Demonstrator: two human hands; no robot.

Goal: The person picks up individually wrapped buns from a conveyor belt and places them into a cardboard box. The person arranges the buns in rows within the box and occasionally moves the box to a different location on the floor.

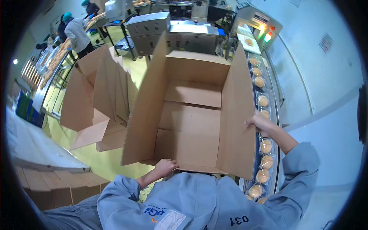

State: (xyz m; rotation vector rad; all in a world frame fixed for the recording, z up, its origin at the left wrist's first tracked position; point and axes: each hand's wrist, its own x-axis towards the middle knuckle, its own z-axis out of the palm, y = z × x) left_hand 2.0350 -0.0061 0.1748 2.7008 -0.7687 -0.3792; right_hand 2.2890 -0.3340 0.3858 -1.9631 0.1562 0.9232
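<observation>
A large cardboard box (191, 118) stands before me with its top flaps up, and its inside is bare down to the bottom flaps. My left hand (166, 168) grips the near edge of the box, fingers curled over the rim. On the other side, my right hand (260, 123) holds the outer edge of the right flap (237, 120), its thumb on the inner face. Individually wrapped round buns (266, 146) lie in a line on the conveyor (276, 123) just beyond that flap, some hidden by my right hand and forearm.
Other opened cardboard boxes (97, 97) stand to the left. Flat cartons (60, 184) are stacked at the lower left. A packaging machine (256, 26) with lit lamps is at the conveyor's far end. Two people (75, 34) work by a table of baked goods (56, 61).
</observation>
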